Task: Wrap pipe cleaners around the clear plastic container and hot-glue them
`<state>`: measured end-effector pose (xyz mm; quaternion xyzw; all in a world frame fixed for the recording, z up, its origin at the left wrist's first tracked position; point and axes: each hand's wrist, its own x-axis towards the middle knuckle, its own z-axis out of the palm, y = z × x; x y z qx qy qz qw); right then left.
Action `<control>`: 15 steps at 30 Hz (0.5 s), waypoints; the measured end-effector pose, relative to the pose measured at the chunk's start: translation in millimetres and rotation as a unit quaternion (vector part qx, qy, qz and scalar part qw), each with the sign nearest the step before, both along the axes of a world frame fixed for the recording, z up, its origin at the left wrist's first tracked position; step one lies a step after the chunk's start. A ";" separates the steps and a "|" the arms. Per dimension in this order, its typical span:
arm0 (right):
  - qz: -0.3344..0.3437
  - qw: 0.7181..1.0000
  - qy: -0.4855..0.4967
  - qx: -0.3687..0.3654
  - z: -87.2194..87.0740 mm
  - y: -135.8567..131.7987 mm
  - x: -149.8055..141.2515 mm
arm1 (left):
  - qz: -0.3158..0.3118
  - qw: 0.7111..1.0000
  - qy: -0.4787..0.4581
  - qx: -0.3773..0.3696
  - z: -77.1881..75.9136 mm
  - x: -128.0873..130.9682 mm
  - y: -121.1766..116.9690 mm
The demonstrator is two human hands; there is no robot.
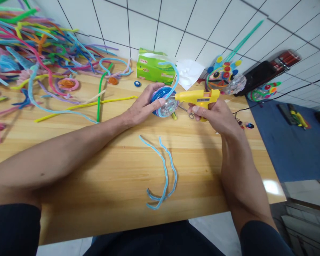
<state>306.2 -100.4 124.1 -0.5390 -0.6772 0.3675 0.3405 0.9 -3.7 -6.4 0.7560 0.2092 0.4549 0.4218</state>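
Head view: Both hands occupied, glue gun pointed at a round craft piece

The left hand (145, 105) grasps the round craft piece (167, 106), its thumb over the near side and its fingers curled around the back. The piece, blue with a clear, glittery part, is near the far side of the wooden table (109, 192), and a light-blue fuzzy strand (177, 74) arches above it. The right hand (216, 110) clenches the yellow glue gun (193, 96), nozzle toward the piece; whether the tip touches is unclear. Metal finger loops (191, 116) show beneath the gun. A green tissue pack (154, 69) lies behind the piece, and two light-blue fuzzy stems (166, 174) curve across the table between the forearms. Colorful stems (37, 53) are heaped at the left.
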 end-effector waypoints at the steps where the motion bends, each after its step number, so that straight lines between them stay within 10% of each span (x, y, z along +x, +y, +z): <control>1: 0.000 1.000 0.001 0.001 -0.7 0.6 0.8 | 0.001 1.000 0.000 0.001 0.0 0.0 -0.1; 15: 0.001 1.000 0.017 0.002 1.4 0.2 -1.3 | 0.002 1.000 0.002 0.007 0.7 0.7 -0.2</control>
